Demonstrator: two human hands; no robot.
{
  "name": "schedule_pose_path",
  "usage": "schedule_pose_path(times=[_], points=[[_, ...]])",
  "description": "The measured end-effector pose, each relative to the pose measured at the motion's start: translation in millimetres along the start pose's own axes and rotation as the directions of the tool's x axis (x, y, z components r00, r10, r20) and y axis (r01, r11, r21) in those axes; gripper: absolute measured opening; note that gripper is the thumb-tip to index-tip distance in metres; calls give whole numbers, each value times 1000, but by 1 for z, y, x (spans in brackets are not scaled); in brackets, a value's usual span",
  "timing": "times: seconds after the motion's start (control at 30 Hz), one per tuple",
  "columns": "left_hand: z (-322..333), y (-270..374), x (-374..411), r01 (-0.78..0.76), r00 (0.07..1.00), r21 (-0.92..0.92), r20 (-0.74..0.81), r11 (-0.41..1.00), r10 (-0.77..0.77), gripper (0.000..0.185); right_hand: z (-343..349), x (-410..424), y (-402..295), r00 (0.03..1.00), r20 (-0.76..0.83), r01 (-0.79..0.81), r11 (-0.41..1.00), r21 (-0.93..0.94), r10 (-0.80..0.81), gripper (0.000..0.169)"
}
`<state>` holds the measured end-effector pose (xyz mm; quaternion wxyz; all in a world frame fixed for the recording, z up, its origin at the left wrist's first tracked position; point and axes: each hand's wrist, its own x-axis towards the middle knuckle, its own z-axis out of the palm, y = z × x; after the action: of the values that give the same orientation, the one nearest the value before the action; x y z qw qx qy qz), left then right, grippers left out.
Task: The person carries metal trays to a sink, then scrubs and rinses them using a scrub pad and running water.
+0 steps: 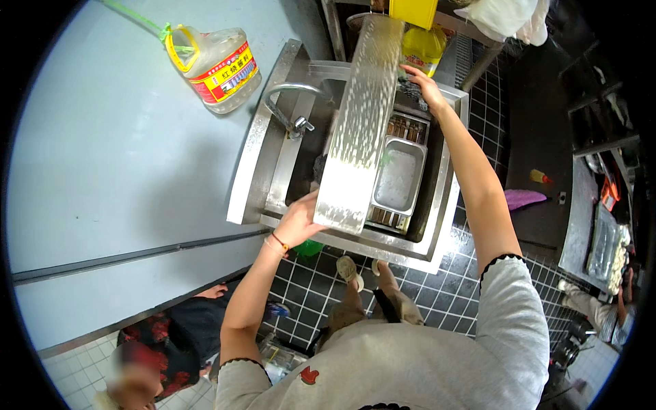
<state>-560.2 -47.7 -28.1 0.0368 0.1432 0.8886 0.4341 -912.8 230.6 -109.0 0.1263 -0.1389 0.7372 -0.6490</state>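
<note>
A long, wet stainless-steel panel or shallow tray is tilted across the sink, with droplets and streaks over its shiny face. My left hand grips its near left edge; some fingers are hidden behind the metal. Near its far right edge, my right hand holds a dark, mesh-like scourer, partly covered by the palm. Below the panel, a rectangular steel pan holds cloudy liquid. This pan rests over a slotted rack in the basin. A chrome faucet arches over the left side.
A clear plastic jug with a printed label hangs by green cord on the left wall. A yellow oil bottle stands behind the sink. One person is at lower left, another at far right. Dark tiles look wet.
</note>
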Motion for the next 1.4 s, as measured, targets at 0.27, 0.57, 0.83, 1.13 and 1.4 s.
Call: schedule_pose_path(times=[0.27,0.57,0.83,1.13,1.4], points=[[-79,106,80,120,977,-364,207,924,-46,25,-1,-54,83,986,-112,-79,937,340,124,41],[-76,96,136,298,950,-672,281,678,-139,38,38,-134,192,933,-88,-351,936,2,350,28],[-52,57,179,270,948,-835,143,479,-284,29,115,-174,249,800,-365,-546,830,-112,476,46],[-10,-14,200,392,851,-824,157,409,-500,27,130,-185,269,855,-395,-508,393,-767,336,45],[31,-12,132,365,834,-553,-163,749,-528,24,83,-163,154,843,-502,-266,960,-83,190,30]])
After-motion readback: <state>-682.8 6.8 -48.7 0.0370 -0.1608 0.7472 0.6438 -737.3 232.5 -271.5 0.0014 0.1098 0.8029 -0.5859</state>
